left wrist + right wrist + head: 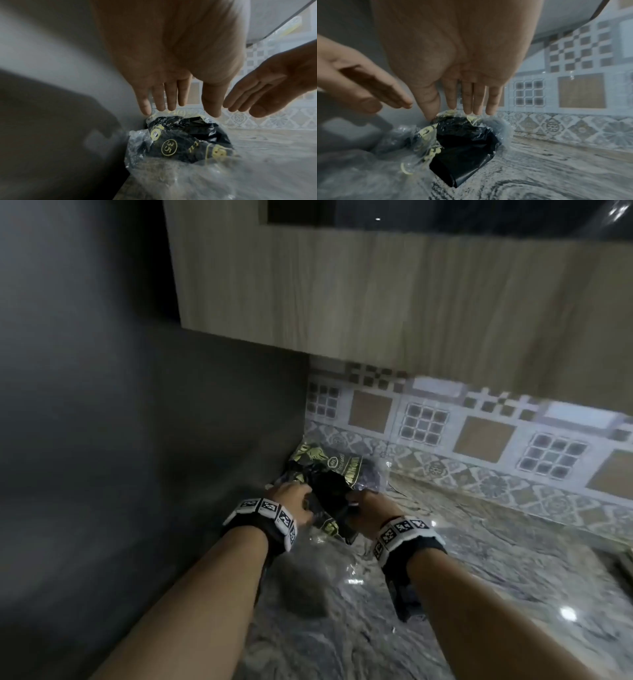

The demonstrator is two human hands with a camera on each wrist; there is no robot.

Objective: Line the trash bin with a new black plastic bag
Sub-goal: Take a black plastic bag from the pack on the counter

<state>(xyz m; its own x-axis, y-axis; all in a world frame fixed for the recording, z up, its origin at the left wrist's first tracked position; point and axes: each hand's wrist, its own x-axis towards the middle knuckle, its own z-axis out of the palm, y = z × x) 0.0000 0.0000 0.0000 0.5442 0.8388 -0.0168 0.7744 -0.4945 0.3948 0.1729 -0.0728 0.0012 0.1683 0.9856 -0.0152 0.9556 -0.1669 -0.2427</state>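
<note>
A clear plastic packet with yellow print holds folded black bags and lies on the counter, in the corner against a grey wall. Both hands reach over it from the near side. My left hand has straight fingers whose tips sit at the packet's far top edge. My right hand is stretched out the same way, fingertips at the torn opening. Neither hand holds anything. No trash bin is in view.
The marbled stone counter runs off to the right. A grey wall closes the left side. A wooden wall cabinet hangs low overhead, and a patterned tile backsplash stands behind.
</note>
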